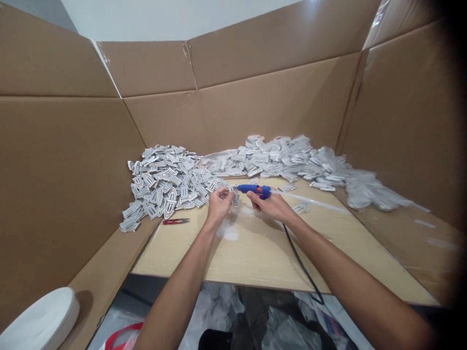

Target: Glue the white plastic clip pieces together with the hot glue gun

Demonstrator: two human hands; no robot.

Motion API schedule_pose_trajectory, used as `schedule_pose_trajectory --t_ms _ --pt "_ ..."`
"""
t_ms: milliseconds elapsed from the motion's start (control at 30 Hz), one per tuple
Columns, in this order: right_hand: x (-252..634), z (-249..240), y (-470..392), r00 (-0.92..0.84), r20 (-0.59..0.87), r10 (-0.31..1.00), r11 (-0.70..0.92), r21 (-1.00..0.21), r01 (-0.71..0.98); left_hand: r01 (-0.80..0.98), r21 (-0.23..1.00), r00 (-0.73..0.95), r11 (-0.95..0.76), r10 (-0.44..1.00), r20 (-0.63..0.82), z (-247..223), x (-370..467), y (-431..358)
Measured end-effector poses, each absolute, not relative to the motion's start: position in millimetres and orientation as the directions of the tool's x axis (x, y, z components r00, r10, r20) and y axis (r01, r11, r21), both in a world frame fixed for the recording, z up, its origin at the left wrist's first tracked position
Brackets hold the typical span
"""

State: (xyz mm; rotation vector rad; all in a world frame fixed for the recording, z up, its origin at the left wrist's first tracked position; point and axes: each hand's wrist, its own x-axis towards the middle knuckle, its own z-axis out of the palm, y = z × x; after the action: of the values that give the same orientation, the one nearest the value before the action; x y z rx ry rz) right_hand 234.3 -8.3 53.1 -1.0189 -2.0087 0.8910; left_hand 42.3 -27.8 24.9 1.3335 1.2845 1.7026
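My right hand (263, 203) is wrapped round a blue glue gun (251, 189), its tip pointing left. A black cord (301, 265) hangs from the gun across the table's front edge. In my left hand (219, 204), between thumb and fingers, is a small grey-and-white patch (234, 197), partly covered by the fingertips. The gun's tip is right by this patch; whether they touch I cannot tell. Left of my left hand rises a heap of similar patches (182, 182). A few loose patches (301, 208) lie to the right of the gun.
Red thread snips (176, 221) lie on the wooden tabletop (255, 262) at left. Behind is a pile of patches in clear plastic (280, 158). Cardboard walls (270, 107) enclose the back and sides. A white round object (44, 321) stands at lower left.
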Motion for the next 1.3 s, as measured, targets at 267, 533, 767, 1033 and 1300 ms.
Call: schedule_pose_trajectory --t_ms 267,533,767,1033,1300 --pt "235 53 -9 -0.44 0.263 0.859 0.43 -0.837 0.339 0.068 0.942 -0.293 -0.327 0.896 0.333 22 42 -28" --pt "234 52 -8 -0.44 0.263 0.858 0.419 -0.855 0.305 0.043 0.949 -0.293 -0.313 0.904 0.312 24 43 -28" --pt "235 53 -7 -0.425 0.192 0.884 0.327 -0.906 0.27 0.006 0.949 -0.281 -0.316 0.91 0.305 31 47 -32" --pt "233 50 -5 -0.414 0.189 0.891 0.3 -0.928 0.222 0.037 0.945 -0.274 -0.325 0.906 0.323 32 46 -33" --pt "233 48 -3 -0.396 0.219 0.892 0.339 -0.903 0.265 0.048 0.941 -0.272 -0.336 0.902 0.336 32 46 -34"
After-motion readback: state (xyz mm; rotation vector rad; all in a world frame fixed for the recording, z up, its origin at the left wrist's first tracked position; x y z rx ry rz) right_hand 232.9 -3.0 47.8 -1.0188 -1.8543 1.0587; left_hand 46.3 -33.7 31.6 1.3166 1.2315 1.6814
